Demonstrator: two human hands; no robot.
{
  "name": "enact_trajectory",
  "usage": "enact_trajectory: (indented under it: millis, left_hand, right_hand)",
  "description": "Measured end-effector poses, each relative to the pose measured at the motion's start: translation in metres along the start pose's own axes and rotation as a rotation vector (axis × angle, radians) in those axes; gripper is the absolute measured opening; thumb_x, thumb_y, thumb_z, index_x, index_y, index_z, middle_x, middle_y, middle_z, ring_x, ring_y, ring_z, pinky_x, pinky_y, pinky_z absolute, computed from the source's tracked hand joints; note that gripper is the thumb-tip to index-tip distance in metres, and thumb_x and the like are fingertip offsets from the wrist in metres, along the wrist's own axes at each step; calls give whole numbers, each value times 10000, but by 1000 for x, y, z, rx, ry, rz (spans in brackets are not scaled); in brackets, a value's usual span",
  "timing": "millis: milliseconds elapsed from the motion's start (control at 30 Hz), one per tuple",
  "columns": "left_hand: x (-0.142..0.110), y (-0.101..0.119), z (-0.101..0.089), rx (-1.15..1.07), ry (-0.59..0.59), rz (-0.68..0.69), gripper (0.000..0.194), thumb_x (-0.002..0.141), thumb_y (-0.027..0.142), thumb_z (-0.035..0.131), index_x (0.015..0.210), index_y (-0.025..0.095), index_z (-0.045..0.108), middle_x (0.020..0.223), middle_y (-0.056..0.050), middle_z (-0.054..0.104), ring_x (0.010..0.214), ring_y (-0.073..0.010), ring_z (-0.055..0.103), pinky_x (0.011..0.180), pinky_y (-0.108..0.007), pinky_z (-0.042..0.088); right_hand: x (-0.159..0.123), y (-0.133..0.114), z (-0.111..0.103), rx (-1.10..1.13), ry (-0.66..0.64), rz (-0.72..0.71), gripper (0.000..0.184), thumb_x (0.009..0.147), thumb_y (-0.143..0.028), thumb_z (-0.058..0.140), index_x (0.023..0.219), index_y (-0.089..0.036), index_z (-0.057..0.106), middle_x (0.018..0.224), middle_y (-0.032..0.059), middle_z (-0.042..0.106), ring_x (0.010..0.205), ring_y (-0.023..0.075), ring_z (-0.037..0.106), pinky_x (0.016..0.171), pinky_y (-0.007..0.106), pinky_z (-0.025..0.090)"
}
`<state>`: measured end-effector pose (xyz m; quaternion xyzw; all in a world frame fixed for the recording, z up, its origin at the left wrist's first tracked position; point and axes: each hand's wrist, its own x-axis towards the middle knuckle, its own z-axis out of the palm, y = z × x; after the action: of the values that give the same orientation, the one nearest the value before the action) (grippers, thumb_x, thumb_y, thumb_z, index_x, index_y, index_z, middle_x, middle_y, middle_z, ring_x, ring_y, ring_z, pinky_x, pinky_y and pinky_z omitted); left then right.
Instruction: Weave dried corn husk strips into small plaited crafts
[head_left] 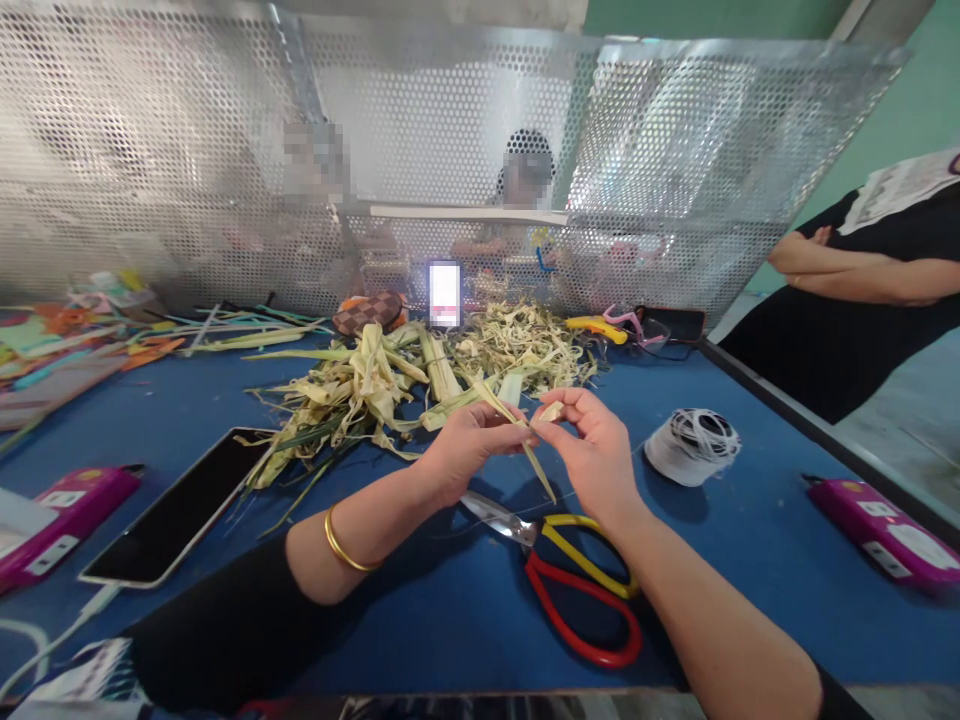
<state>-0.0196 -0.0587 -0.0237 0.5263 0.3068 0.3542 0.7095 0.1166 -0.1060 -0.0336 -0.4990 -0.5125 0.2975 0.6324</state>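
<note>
In the head view my left hand (469, 445) pinches a long pale-green corn husk strip (541, 474), whose lower end hangs over the blue table. My right hand (596, 450) meets it fingertip to fingertip, closed on a small folded husk piece (551, 411). Whether the two pieces are joined I cannot tell. Below the hands lie scissors (583, 612) with one red and one yellow handle, partly under my right wrist. A heap of corn husks (367, 375) spreads behind my left hand, and thin husk shreds (517, 345) are piled beyond both hands.
A white string spool (691, 447) stands right of my right hand. Two phones, one black-screened (187, 505) and one lit (445, 290), and purple power strips (881, 530) are on the table (420, 620). A perforated metal screen (450, 110) rises behind; a person (885, 270) stands at right.
</note>
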Motion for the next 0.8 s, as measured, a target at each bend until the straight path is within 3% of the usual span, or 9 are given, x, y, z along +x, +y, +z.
enact_trajectory:
  millis: [133,233,333,433,500,667,800]
  left_hand:
    - [-1,3,0,37,24,-47,204,556,264,746,698,131,685,687,-27,661,683,-132,598,698,-258,469]
    - [-1,3,0,61,51,-37,151,549,236,730,650,137,678,652,-15,652,669,-126,591,691,-251,466]
    - [-1,3,-1,72,70,-28,144,551,225,732,640,136,663,629,-10,649,660,-124,594,691,-252,469]
    - [-2,4,-2,79,82,-28,170,547,226,751,653,134,654,613,-5,645,639,-121,592,688,-258,475]
    - [-2,5,-3,103,63,-18,197,546,243,766,670,133,660,623,-11,652,639,-125,595,690,-263,474]
    - [-1,4,-6,167,30,53,254,549,303,790,717,142,688,689,-24,683,674,-148,607,705,-281,469]
    - [1,0,-6,193,19,102,232,576,292,769,740,152,682,720,-20,694,716,-163,622,737,-287,468]
  right_hand:
    - [1,-1,-5,-369,-8,-255,202,781,-228,604,982,-211,599,808,24,665,762,191,598,765,358,456]
    - [4,-1,-11,-616,-91,-512,165,840,-192,552,979,-230,632,872,39,680,845,208,597,800,369,435]
    - [8,-3,-17,-745,-222,-688,179,878,-145,489,920,-218,647,854,49,675,828,198,589,761,343,433]
    - [11,-3,-20,-834,-272,-802,189,889,-127,463,900,-191,640,815,55,658,786,194,569,763,342,417]
    - [11,-3,-20,-882,-264,-807,185,900,-144,448,856,-181,623,787,54,635,769,194,550,766,341,404]
    - [10,-2,-18,-995,-299,-633,203,913,-167,390,805,-179,562,778,54,569,774,197,515,744,332,368]
    - [10,-3,-16,-1048,-311,-592,239,923,-199,357,792,-176,556,774,59,546,762,198,499,751,335,352]
